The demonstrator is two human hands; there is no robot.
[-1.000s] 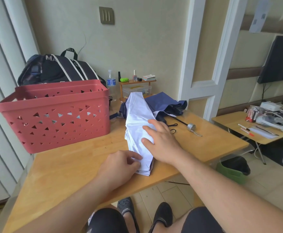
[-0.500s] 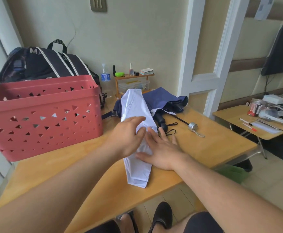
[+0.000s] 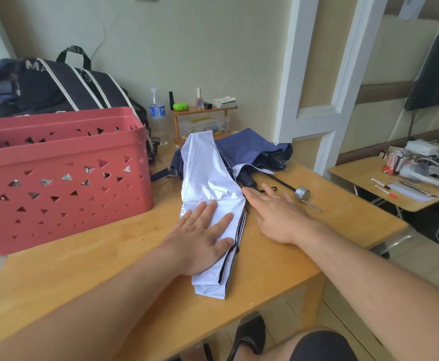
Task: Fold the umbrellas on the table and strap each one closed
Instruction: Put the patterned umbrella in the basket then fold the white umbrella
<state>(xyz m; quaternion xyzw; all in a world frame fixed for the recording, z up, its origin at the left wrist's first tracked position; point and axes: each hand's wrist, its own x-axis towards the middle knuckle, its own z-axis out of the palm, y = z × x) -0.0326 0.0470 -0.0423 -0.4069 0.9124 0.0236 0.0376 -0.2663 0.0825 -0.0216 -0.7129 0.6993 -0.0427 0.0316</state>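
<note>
Your left hand lies flat on the pale lilac fabric folding umbrella at mid-table, pinning its thin, slippery, springy panels. Your right hand hovers released at its three o'clock. Grip around the bundled ribs.

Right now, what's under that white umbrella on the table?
The white umbrella lies flat on the table, its far end resting on a navy umbrella. The left hand presses it flat. Dark inner layers show along its right edge; its handle and strap are hidden.
</note>
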